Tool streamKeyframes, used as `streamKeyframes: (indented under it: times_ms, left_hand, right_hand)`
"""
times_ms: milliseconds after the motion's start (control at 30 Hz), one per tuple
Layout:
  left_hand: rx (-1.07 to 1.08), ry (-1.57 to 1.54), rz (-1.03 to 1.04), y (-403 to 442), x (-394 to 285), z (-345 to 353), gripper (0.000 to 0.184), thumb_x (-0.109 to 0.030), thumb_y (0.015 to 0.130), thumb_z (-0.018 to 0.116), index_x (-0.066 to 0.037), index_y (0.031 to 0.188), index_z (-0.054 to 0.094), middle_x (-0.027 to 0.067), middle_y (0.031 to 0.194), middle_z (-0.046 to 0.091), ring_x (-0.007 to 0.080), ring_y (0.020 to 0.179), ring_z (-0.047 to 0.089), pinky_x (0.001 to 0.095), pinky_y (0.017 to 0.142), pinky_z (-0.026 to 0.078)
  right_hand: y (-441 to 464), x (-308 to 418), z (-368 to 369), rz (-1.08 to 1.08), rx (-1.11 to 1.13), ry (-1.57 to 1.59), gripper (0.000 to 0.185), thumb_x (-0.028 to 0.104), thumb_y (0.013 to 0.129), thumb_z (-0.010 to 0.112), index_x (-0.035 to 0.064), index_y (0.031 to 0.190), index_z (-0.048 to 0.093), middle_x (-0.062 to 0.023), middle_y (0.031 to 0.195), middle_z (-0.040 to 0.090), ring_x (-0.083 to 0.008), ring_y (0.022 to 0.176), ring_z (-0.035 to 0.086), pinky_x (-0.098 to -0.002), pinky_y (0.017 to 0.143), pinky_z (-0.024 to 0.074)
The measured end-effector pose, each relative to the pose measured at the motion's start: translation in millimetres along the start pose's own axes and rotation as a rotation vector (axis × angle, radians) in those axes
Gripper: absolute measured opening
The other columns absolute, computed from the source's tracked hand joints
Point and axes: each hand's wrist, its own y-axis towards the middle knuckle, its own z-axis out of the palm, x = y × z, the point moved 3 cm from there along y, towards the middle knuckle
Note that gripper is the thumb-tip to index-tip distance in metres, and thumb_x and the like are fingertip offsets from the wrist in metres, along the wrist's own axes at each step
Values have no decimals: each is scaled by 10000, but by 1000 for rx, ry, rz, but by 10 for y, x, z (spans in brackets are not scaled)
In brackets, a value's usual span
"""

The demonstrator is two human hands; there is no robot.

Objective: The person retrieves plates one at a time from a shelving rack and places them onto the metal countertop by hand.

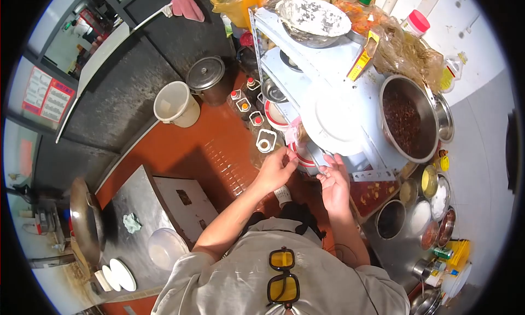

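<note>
My left hand (279, 169) is raised in front of my body, its fingertips drawn together in a pinch. Whatever lies between them, if anything, is too small to make out. A short gap to the right, my right hand (334, 184) is held palm up with its fingers loosely bent and apart, and nothing shows in it. Just beyond my right hand is a large white plate (332, 118) on the metal shelf (306, 69). Below and behind my left hand, on the floor, stands a jug with a white cap (266, 141).
A big metal pot (388, 132) of dark red-brown contents sits at right, above several seasoning bowls (421, 216). On the red floor (180, 145) stand a white bucket (178, 104) and a lidded dark pot (206, 73). A steel counter (128, 197) is at left, beside a wok (82, 216).
</note>
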Motion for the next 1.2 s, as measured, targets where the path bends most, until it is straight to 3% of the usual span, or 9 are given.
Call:
streamKeyframes:
  times_ms: [233, 367, 500, 567, 967, 1200]
  left_hand:
    - [-113, 37, 94, 464, -15, 231, 205, -143, 914, 656, 11, 1032, 590, 79, 814, 645, 118, 702, 599, 291, 647, 500]
    - [-153, 146, 43, 642, -153, 238, 264, -229, 901, 664, 8, 988, 590, 166, 821, 646, 281, 731, 658, 390, 672, 513]
    - [-174, 236, 75, 810, -262, 238, 307, -274, 902, 661, 20, 960, 594, 186, 822, 659, 338, 747, 663, 423, 675, 512]
    - [-170, 271, 55, 889, -221, 256, 314, -288, 902, 660, 17, 939, 596, 183, 804, 660, 343, 742, 664, 427, 669, 511]
    - [-193, 360, 23, 1043, -253, 316, 305, -291, 873, 662, 12, 835, 652, 190, 701, 661, 367, 690, 670, 451, 632, 518]
    - [-191, 428, -18, 1073, -300, 331, 286, -279, 859, 668, 5, 852, 698, 194, 706, 673, 358, 692, 682, 442, 639, 537]
  right_hand:
    - [55, 15, -77, 49, 106, 118, 580, 95, 910, 529, 51, 1458, 344, -137, 1430, 448, -192, 1023, 570, -341, 840, 472]
    - [48, 13, -26, 78, 59, 110, 576, 116, 921, 517, 80, 1469, 344, -124, 1504, 397, -188, 1028, 571, -354, 844, 470]
    - [76, 49, 7, 150, 48, 180, 561, 156, 920, 499, 106, 1463, 370, -76, 1528, 392, -193, 1021, 567, -368, 844, 473]
    - [78, 63, 18, 182, 78, 239, 559, 210, 915, 498, 113, 1454, 383, -52, 1525, 403, -202, 1017, 567, -375, 845, 475]
    - [223, 104, 61, 272, 106, 382, 551, 232, 921, 483, 99, 1447, 387, -27, 1509, 435, -219, 1008, 562, -397, 843, 462]
    - [265, 191, 158, 329, 156, 484, 537, 267, 922, 507, 128, 1429, 399, -23, 1519, 408, -245, 1116, 533, -421, 914, 431]
